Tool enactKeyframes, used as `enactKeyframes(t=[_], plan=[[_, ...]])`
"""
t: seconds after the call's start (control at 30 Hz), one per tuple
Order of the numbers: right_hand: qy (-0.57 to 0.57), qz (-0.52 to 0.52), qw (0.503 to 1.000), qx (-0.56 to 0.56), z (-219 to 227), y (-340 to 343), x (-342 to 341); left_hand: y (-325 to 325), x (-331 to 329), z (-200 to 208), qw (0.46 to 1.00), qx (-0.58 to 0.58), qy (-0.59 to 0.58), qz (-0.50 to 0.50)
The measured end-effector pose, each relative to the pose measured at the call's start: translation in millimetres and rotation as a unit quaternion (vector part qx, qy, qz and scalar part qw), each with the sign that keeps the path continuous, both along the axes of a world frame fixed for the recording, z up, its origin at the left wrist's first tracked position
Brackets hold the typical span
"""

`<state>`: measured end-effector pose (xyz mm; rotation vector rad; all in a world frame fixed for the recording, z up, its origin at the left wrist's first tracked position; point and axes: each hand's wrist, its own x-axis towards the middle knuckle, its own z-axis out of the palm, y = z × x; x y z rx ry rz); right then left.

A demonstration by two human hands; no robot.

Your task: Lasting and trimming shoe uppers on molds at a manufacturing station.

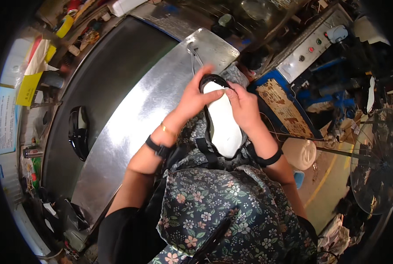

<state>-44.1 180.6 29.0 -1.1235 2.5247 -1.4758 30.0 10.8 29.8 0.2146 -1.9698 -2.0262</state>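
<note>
Both my hands hold a black shoe [209, 115] over my lap, with a long white sole-shaped face [225, 125] turned up toward me. My left hand [196, 95] grips its far end from the left, thumb laid across the white face. From the right, my right hand [244, 108] clasps the same end, its thumb pressed near the other thumb tip. The fingers underneath are partly hidden by the shoe. Beyond my left hand a slim metal hand tool [195, 53] lies on the shiny metal table [130, 103]; its exact kind is unclear.
Another shiny black shoe [78, 134] rests on the dark belt [117, 57] left of the table. A metal control panel [313, 48] with buttons stands at the far right. A whitish plastic jug [298, 153] and a large round wire guard [376, 160] are on my right.
</note>
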Motion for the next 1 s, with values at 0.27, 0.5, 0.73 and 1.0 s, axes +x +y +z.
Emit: enactKeyframes(t=[0.27,0.5,0.73,1.0], plan=[[-0.209,-0.071,0.975,-0.005,-45,72,53,6,-26,-44,0.976,0.170,-0.088,-0.104],[-0.602,-0.081,0.775,-0.173,-47,74,24,5,-17,-46,0.964,0.207,-0.122,-0.109],[-0.577,0.001,0.813,0.074,-35,33,27,12,-19,-51,0.984,0.112,-0.117,-0.075],[-0.158,-0.008,0.936,0.315,-16,33,6,16,-38,-49,0.987,0.087,-0.101,-0.089]])
